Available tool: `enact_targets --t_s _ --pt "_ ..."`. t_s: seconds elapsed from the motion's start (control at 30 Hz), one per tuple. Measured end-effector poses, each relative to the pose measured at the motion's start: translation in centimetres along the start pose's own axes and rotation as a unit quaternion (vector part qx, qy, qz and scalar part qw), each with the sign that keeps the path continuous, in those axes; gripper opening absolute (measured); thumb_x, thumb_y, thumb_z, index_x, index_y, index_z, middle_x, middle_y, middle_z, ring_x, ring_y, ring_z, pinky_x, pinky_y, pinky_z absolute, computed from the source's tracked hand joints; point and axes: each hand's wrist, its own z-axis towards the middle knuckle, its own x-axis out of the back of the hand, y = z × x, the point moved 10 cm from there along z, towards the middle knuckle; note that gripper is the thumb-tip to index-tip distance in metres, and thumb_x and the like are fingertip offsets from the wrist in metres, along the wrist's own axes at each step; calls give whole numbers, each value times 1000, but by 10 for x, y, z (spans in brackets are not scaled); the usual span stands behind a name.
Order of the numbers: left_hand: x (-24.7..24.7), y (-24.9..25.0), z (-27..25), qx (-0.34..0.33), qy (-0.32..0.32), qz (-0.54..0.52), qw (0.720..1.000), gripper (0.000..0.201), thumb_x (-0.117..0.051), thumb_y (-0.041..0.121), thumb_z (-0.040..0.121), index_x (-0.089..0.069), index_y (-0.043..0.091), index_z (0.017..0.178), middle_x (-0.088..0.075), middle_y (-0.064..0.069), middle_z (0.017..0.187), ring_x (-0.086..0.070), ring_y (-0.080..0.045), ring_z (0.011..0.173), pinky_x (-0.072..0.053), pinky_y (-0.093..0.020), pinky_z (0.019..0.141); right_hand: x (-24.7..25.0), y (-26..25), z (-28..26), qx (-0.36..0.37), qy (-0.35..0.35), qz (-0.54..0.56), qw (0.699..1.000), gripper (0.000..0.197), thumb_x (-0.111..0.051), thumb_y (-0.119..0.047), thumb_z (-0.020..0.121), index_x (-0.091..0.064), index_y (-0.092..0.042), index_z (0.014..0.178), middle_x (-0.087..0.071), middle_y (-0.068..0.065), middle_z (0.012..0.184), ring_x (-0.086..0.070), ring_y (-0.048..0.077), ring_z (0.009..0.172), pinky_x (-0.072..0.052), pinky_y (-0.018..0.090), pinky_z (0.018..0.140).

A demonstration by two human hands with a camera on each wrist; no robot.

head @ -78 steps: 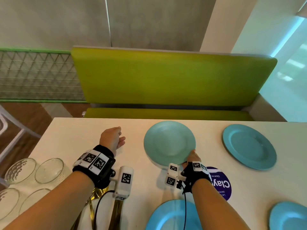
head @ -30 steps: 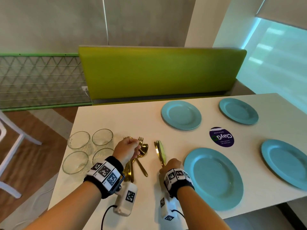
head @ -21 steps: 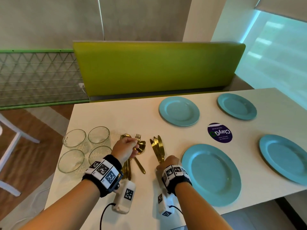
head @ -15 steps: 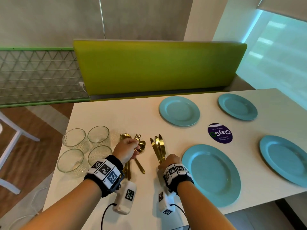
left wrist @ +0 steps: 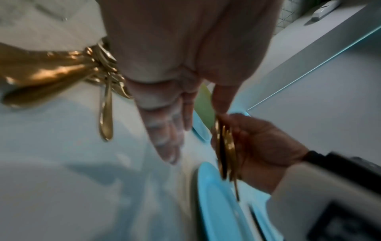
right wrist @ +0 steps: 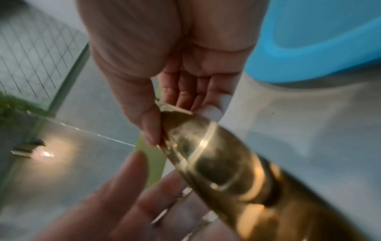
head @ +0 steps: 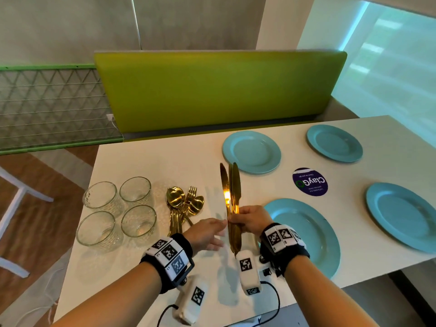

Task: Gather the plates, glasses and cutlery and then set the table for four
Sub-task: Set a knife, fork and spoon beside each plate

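Observation:
My right hand grips a bundle of gold knives by their handles, blades pointing up and away, lifted off the white table. In the right wrist view the thumb and fingers pinch the gold knives. My left hand reaches toward the bundle with straight fingers, holding nothing; its fingers show flat in the left wrist view beside the knives. Gold spoons and forks lie in a pile on the table. Several blue plates sit on the right half. Several clear glasses stand at the left.
A round purple sticker lies between the plates. A green bench runs along the table's far side. A white chair stands on the floor at the left. Cabled wrist sensor pods hang near the table's front edge.
My left hand let go of the spoons and forks, which now lie on the table, and moved right toward the knives. My right hand lifted the knife bundle more upright.

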Motion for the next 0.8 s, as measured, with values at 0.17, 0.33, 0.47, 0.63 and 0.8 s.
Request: enact_targets --t_s 0.17,0.33,0.47,0.63,0.8 --pt "-27 22 -11 -48 -100 -70 991 23 -50 10 93 -51 19 114 -66 -12 102 -71 -23 83 -59 -37 78 -8 -8 -15 14 -35 80 996 10 -70 -4 80 -66 -5 71 -62 12 66 -54 20 56 -46 26 55" --pt "-28 23 -12 -67 -87 -48 993 43 -50 0 91 -46 27 125 -68 -12 97 -72 -22 76 -59 -38 72 -5 -7 -21 20 -24 81 996 3 -70 -6 80 -69 -6 78 -68 11 71 -61 23 63 -53 28 60" --pt "-23 18 -12 -70 -57 -51 995 38 -48 2 93 -49 29 120 -69 -13 98 -71 -23 77 -55 -44 80 -6 -7 -26 34 -5 55 998 7 -68 -14 84 -71 -9 79 -70 16 82 -65 29 76 -57 38 78" --pt "-18 11 -15 -44 -47 -84 994 35 -46 4 95 -53 35 110 -68 -15 109 -69 -27 83 -55 -41 75 -12 -7 -31 17 -10 61 998 20 -55 -13 94 -68 -6 82 -66 9 73 -63 16 63 -56 24 59" --pt "-17 9 -16 -40 -43 -101 993 38 -45 4 95 -51 38 110 -69 -11 110 -68 -26 86 -54 -39 76 -12 -9 -34 22 -5 49 999 18 -51 -10 95 -67 -2 90 -61 5 66 -60 12 56 -55 22 59"
